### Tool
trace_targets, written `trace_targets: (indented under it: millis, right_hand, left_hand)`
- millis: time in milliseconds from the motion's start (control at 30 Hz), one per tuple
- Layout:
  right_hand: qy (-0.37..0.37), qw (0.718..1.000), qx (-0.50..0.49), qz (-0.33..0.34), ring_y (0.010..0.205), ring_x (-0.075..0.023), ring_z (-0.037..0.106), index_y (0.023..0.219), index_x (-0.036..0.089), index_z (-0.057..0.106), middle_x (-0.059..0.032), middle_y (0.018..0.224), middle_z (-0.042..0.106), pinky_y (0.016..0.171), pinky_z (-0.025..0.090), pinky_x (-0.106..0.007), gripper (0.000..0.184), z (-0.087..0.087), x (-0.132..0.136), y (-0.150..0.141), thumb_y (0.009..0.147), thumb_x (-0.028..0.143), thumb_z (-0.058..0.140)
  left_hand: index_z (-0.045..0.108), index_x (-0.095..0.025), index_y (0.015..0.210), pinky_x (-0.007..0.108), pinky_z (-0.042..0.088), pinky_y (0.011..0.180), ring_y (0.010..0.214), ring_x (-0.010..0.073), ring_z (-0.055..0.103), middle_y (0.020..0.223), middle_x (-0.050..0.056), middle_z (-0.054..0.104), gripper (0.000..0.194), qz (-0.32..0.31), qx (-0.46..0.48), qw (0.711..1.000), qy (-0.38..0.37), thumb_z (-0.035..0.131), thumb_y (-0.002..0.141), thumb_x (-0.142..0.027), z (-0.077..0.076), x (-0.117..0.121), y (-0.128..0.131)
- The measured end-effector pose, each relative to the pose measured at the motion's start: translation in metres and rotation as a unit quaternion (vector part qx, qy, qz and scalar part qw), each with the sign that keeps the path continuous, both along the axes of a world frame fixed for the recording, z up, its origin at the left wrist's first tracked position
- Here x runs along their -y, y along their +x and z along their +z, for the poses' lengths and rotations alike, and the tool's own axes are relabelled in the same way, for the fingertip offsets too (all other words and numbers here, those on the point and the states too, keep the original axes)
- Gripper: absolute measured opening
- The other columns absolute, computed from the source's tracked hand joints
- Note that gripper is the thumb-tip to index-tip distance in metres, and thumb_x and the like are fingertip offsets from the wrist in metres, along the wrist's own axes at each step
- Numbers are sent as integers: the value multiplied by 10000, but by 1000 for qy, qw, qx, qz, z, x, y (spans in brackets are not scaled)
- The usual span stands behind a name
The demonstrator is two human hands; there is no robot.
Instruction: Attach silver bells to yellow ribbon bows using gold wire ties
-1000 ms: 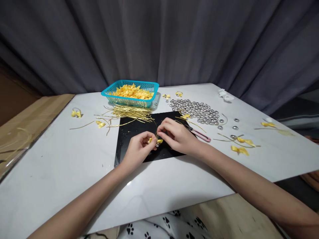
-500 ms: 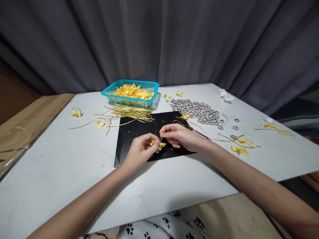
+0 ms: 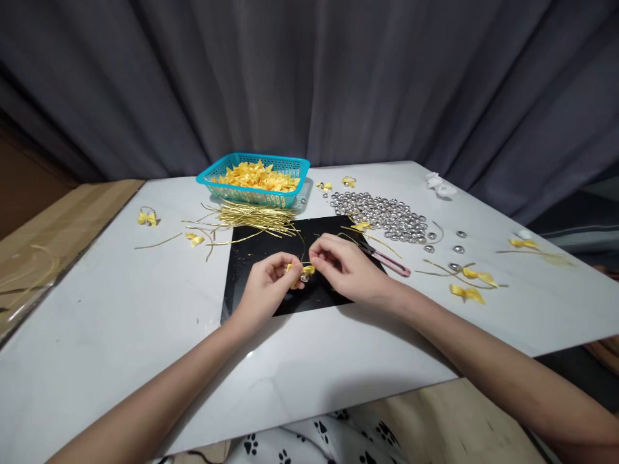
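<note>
My left hand point(image 3: 271, 278) pinches a small yellow ribbon bow point(image 3: 308, 270) above the black mat point(image 3: 256, 290). A shiny silver bell point(image 3: 304, 278) hangs at the bow's middle, partly covered by my thumb. Close on its right, my right hand point(image 3: 345, 265) has thumb and forefinger closed on a thin gold wire point(image 3: 305, 262) that runs from the bow. The exact grip point is hidden by the fingertips. Just behind my right hand lie pink-handled scissors point(image 3: 393, 264) at the mat's edge.
A teal basket point(image 3: 246, 194) full of yellow bows stands at the back. Before it lies a bundle of gold wires point(image 3: 256, 218). Many silver bells point(image 3: 382, 212) spread to the right. Loose bows point(image 3: 467, 294) and wires lie right; a finished bow point(image 3: 147, 218) sits left.
My right hand rose slightly with fingers drawing the wire upward, then came back down beside the bow. My left hand shifted a little right and back, keeping its pinch on the bow.
</note>
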State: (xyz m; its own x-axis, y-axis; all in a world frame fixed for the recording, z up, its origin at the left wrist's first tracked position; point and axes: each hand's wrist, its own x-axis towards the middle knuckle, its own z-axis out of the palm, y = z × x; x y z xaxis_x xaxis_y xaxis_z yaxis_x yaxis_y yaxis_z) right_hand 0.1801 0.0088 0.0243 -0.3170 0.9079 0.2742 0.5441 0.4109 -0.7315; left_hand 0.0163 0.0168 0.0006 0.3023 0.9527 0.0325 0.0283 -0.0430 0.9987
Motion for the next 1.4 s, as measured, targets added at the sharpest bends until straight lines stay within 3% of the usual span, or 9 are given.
trace_targets:
  millis: [133,300,467,833,1200,1400]
  right_hand:
    - [102,991,73,38,687,-126,465,801,153,491,-40,807,485,610,374,-252,113,1,5,2,866,109,410]
    - [157,975,145,59,708,-146,494,865,146,504,-69,868,506,602,397,-264,123,3,10,2,896,149,385]
    - [158,959,215,95,644,-130,483,894,128,531,-79,887,510,527,379,-243,167,0,9,2,899,148,366]
    - [173,949,235,123,644,-123,499,946,113,561,-85,896,530,534,389,-232,214,-3,5,6,921,162,355]
    - [190,945,237,118,629,-117,494,938,127,550,-80,897,540,524,378,-227,201,-4,4,6,928,174,355]
    - [175,963,189,79,685,-138,519,912,146,530,-75,884,535,565,402,-246,153,-5,5,5,925,182,381]
  left_hand:
    - [586,-149,719,193,444,561,551,85,584,633,-28,579,166,3,14,1000,-7,625,758,-305,0,-2,0]
    - [592,-149,723,187,447,564,562,80,579,633,-30,583,166,-11,16,1000,9,626,767,-306,1,0,-1]
    - [598,-151,743,203,456,579,574,90,582,626,-27,592,177,-16,19,1000,2,627,765,-324,1,0,-1]
    - [613,-154,752,202,451,576,588,89,566,644,-23,592,222,-7,50,997,-52,678,725,-365,-2,1,0]
    - [631,-145,756,222,475,618,604,96,579,663,-15,610,236,-2,60,996,-71,696,702,-365,-2,0,0]
    - [613,-148,699,218,466,609,578,92,571,613,-21,606,183,19,66,995,-66,670,712,-321,-1,-3,-1]
